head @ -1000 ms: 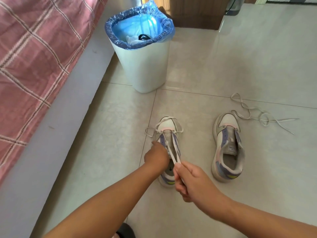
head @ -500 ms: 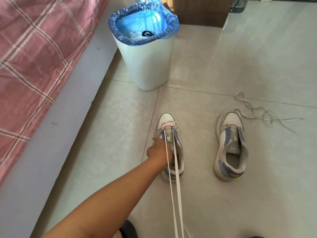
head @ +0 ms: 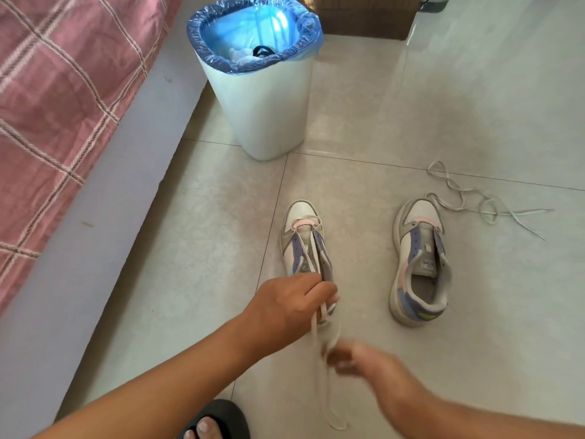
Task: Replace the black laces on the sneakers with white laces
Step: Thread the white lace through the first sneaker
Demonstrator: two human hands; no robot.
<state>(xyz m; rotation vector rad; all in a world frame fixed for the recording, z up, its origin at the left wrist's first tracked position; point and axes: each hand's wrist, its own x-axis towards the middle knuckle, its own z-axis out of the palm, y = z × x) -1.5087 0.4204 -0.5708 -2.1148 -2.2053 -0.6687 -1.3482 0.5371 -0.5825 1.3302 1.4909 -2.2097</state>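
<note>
Bedding in a pink plaid (head: 63, 99) fills the far left, above a pale grey bed base (head: 104, 223) that runs down to the tiled floor (head: 202, 236). Beside the base stands a white waste bin (head: 269, 112) lined with a blue bag (head: 304, 30); something black (head: 262, 51) lies inside on white scraps. Nearer the person, a toe in a black sandal (head: 218, 419) shows at the bottom edge. The left hand (head: 291, 305) rests over the heel end of the left sneaker (head: 299, 236), fingers curled and pinching the white lace (head: 326, 388), which is threaded through the eyelets nearest the toe and trails toward the viewer in two strands, ending on the floor. The right hand (head: 357, 359) is motion-blurred just below; it touches the strands, but whether it grips them cannot be told. Well apart to the right sits the right sneaker (head: 418, 264), unlaced, tongue exposed. Just beside its toe, a loose white lace (head: 474, 201) lies tangled on the tiles.
</note>
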